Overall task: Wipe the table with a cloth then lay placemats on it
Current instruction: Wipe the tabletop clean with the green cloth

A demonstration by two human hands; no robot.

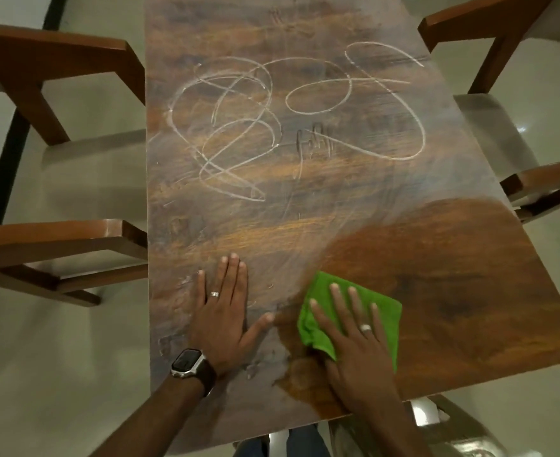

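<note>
Now, our right hand [361, 338]: flat, fingers straight, pressing on the green cloth [351, 311].
Our left hand [222, 311]: flat on the table [305, 192], fingers spread.
Cloth: near the table's close right corner.

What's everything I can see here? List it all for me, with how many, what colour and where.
table: one, brown wood, centre, dusty with white scribbles
cloth: one, green, near right part of the table
chairs: four, brown wood, two on each side
floor: pale, around the table
watch: one, dark, left wrist
rings: two, silver, one per hand
left hand: flat on the table
right hand: flat on the cloth
</note>
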